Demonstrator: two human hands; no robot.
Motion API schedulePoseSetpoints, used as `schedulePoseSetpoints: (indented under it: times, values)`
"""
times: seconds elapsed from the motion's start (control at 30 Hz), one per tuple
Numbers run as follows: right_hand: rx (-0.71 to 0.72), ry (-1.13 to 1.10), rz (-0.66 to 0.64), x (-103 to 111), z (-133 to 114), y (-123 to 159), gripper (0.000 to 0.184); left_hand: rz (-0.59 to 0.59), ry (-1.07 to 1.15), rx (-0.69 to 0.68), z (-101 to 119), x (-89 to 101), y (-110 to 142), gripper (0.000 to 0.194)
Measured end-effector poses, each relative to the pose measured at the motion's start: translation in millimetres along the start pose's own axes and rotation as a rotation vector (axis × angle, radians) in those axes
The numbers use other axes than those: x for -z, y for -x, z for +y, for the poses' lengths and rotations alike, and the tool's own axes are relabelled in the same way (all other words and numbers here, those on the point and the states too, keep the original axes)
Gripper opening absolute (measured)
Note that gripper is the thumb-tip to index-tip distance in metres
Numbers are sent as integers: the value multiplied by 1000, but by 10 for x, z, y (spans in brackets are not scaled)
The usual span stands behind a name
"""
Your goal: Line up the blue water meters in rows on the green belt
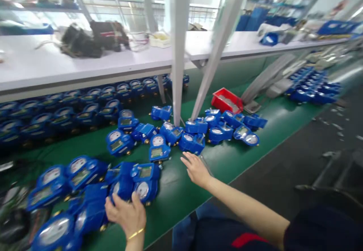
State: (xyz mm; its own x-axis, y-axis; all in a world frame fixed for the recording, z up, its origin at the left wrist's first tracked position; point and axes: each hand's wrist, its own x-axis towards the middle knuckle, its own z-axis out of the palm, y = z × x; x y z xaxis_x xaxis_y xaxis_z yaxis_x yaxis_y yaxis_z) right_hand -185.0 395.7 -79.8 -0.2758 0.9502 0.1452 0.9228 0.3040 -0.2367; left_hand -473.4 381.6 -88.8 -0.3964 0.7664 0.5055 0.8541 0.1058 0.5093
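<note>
Green worktop (pixel 181 192) keeps blue meters (pixel 151 183) bunched, likely for easy reach; left hand (pixel 129 214) and right hand (pixel 197 171) have fingers loosely spread, apparently gripping nothing.

Blue meters (pixel 158 148) are carried on the green worktop (pixel 178 190), some in rows, others in loose clusters; a red bin (pixel 219 103) is set just behind one cluster.

The bracelet (pixel 136 234) is gold, the dark clothing (pixel 217 233) red-patched.
</note>
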Motion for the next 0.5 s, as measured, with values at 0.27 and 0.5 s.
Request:
schedulePoseSetpoints:
  times: [0.27, 0.5]
  values:
    - [-958, 140, 193, 600, 2254, 1492, 79, -372, 355, -247, 1365, -318, 323, 60]
    - [-848, 197, 105, 1353, 4383, 1091, 88, -1278, 586, 213, 3461, -1224, 1212, 65]
